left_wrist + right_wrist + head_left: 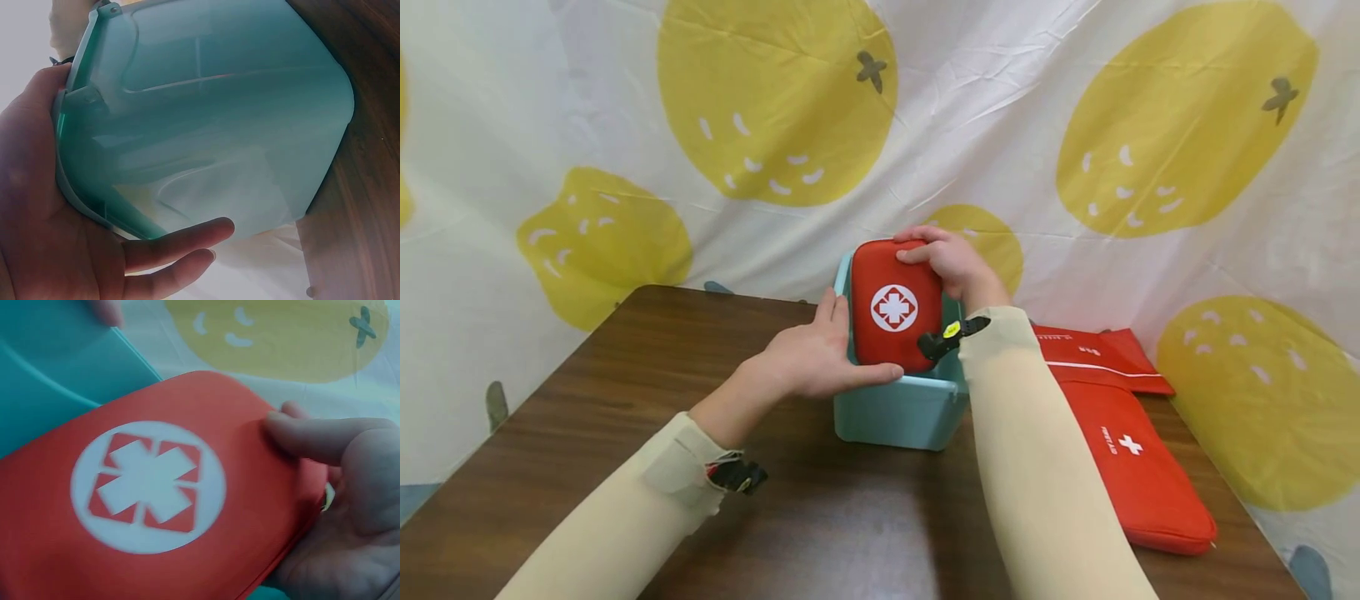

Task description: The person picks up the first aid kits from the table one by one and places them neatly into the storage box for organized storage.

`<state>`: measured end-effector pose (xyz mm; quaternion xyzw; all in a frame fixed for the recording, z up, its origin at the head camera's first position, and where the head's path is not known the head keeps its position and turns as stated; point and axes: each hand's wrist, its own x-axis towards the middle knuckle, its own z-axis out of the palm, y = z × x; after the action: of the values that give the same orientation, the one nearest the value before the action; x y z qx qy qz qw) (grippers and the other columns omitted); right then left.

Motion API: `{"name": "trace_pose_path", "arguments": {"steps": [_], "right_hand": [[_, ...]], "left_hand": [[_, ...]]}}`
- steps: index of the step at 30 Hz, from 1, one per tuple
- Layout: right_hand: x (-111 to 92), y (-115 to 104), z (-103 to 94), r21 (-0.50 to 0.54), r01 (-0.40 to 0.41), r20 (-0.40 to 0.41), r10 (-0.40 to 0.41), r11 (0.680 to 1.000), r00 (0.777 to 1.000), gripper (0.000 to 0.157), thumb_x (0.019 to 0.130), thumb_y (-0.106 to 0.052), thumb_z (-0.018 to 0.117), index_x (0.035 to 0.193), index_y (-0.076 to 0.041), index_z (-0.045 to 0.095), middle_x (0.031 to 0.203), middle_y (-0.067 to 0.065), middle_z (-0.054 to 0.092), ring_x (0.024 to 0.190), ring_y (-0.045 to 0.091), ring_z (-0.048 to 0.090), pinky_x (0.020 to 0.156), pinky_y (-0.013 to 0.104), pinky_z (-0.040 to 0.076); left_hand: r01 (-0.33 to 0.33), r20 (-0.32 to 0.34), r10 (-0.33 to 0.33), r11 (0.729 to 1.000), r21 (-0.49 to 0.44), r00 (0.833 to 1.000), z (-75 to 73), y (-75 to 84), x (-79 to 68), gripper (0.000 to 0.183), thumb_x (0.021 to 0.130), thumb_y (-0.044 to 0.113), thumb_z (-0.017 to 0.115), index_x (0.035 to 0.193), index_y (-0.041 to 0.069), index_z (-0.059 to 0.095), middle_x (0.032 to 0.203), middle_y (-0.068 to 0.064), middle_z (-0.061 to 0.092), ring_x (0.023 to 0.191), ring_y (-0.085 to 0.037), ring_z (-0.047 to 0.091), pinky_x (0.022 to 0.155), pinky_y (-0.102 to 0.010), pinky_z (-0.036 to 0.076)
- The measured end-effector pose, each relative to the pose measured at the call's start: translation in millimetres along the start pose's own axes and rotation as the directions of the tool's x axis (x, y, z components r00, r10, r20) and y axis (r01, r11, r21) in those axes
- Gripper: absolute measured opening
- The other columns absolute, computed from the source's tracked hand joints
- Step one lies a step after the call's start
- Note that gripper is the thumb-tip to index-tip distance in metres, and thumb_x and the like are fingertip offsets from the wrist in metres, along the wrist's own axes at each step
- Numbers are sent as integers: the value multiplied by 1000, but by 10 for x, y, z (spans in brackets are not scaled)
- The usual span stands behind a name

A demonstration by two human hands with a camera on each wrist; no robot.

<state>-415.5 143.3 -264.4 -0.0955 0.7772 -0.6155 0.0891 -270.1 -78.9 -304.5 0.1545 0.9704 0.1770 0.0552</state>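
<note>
Gripping one red case (895, 308) with right hand (957, 265), holding it at mouth of one teal bin (895, 421), resting straight-fingered left hand (808, 358) on rim (928, 382), working beside two red pouches (1142, 479)

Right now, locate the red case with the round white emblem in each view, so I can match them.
Head: red case near centre, gripped by the right hand.
Left wrist: not visible.
Right wrist: large, across lower left and centre.
Shared landmark: turquoise bin, in all three.
</note>
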Motion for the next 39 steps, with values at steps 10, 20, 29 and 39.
{"name": "trace_pose_path", "arguments": {"steps": [10, 20, 29, 39], "right_hand": [[1, 66, 1, -200, -119, 127, 146, 973, 981, 34, 107, -14, 68, 141, -14, 64, 129, 13, 64, 102, 27, 69, 81, 38, 64], [-33, 91, 9, -296, -195, 55, 220, 935, 974, 42, 109, -17, 67, 150, -13, 66, 134, 15, 67, 114, 29, 67, 99, 42, 62], [-43, 119, 27, -397, -255, 35, 293, 881, 956, 35, 108, -8, 63, 143, -4, 67, 138, 16, 63, 122, 31, 61, 110, 45, 58], [-57, 122, 37, -385, -262, 57, 306, 885, 950, 40, 108, -6, 63, 147, 1, 63, 140, 18, 62, 121, 34, 66, 115, 50, 56]], "left_hand": [[-4, -11, 4, 1000, -6, 1000, 5, -25, 10, 135, 88, 89, 60, 175, 0, 7, 181, -16, 11, 130, -36, 66, 98, -49, 63], [-6, -13, 6, 1000, -13, 1000, 11, -34, 13, 136, 87, 89, 60, 175, 2, 5, 182, -15, 9, 135, -37, 63, 101, -50, 62], [6, 1, -6, 1000, -20, 1000, 14, -54, 23, 137, 87, 90, 59, 176, 2, 3, 184, -16, 5, 140, -39, 61, 103, -52, 61], [-2, -17, 1, 1000, -7, 1000, 29, -55, 18, 136, 87, 91, 58, 175, 1, 4, 183, -16, 8, 137, -38, 63, 102, -52, 61]]}}
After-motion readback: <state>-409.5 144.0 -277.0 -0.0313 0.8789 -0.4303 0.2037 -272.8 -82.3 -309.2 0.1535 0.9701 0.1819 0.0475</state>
